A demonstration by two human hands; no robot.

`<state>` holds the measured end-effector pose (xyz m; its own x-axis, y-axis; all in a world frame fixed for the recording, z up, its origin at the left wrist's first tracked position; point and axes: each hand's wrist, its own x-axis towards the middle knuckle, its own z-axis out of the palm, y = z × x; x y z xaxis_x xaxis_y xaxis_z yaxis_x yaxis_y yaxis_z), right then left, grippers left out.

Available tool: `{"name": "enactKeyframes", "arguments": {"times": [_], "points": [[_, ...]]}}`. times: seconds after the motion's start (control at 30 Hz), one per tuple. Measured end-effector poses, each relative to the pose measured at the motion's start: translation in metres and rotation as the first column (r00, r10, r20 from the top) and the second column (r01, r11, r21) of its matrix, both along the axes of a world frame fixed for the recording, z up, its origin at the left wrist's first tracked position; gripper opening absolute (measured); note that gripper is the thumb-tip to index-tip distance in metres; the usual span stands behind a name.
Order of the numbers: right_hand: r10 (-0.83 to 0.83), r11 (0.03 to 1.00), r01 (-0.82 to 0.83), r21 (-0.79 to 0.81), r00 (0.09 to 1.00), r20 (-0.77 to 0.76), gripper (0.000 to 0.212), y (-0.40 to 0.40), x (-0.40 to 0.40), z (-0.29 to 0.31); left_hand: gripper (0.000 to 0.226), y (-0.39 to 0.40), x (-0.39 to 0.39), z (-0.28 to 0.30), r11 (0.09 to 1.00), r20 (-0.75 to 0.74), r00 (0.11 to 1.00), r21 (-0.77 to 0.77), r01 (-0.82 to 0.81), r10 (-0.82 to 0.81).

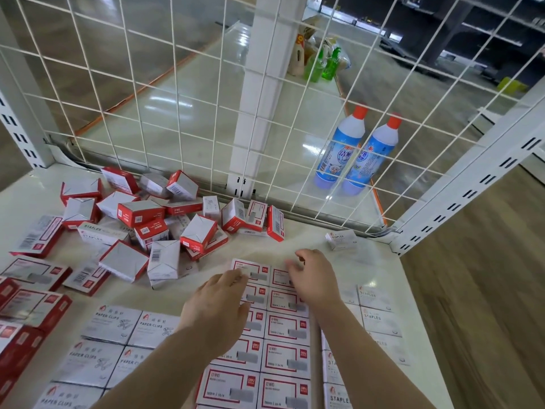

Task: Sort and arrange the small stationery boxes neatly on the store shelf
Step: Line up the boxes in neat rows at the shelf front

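Stationery boxes (283,329) are being squared into rows at the shelf (380,261) front — both hands, left hand (218,305) and right hand (312,278), press with relaxed fingers, gripping nothing — next, probably fetch from the jumbled pile (153,222).

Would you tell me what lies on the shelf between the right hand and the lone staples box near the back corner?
Nothing: in the head view, only bare white shelf separates the right hand from the lone staples box.

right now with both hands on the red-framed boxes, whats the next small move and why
Probably square up the far pair of red-framed boxes under the left hand and right hand, then reach for the loose pile, which is unsorted.
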<state>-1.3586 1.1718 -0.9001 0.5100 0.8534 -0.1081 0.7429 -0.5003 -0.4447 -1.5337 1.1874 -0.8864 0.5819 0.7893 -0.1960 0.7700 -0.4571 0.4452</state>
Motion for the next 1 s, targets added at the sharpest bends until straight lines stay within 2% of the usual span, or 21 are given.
{"name": "enactKeyframes", "arguments": {"times": [0.17,0.23,0.27,0.43,0.57,0.67,0.8,0.9,1.0], "points": [[-0.15,0.988,0.152,-0.003,0.973,-0.177,0.049,0.028,-0.003,-0.003,0.05,0.01,0.005,0.004,0.996,-0.119,0.989,0.013,0.09,-0.088],[-0.168,0.984,0.176,0.015,0.958,-0.234,0.034,0.037,-0.002,-0.006,0.045,0.016,0.007,0.006,0.994,-0.122,0.986,0.003,0.113,-0.111],[-0.183,0.981,0.191,0.011,0.954,-0.237,0.029,0.041,-0.004,-0.007,0.042,0.019,0.008,0.006,0.993,-0.123,0.985,-0.008,0.117,-0.117],[-0.265,0.963,0.271,-0.001,0.942,-0.205,0.047,0.064,-0.008,-0.015,0.041,0.024,0.01,0.006,0.992,-0.154,0.98,-0.027,0.12,-0.123],[-0.327,0.944,0.331,-0.006,0.927,-0.184,0.044,0.073,-0.007,-0.024,0.042,0.021,0.008,0.006,0.993,-0.15,0.982,0.001,0.115,-0.114],[-0.322,0.945,0.328,-0.007,0.924,-0.208,0.04,0.069,-0.003,-0.02,0.042,0.021,0.008,0.009,0.994,-0.139,0.984,-0.015,0.112,-0.113],[-0.297,0.946,0.322,0.041,0.908,-0.295,0.046,0.049,0.002,-0.007,0.044,0.02,0.009,0.012,0.993,-0.162,0.98,-0.016,0.115,-0.117],[-0.254,0.956,0.288,0.061,0.912,-0.321,0.039,0.029,0.001,-0.002,0.043,0.018,0.01,0.013,0.995,-0.161,0.982,-0.033,0.093,-0.098],[-0.206,0.963,0.255,0.087,0.905,-0.373,0.033,0.009,0.001,0.0,0.041,0.009,0.01,0.014,0.996,-0.099,0.993,-0.07,0.058,-0.065]]}}
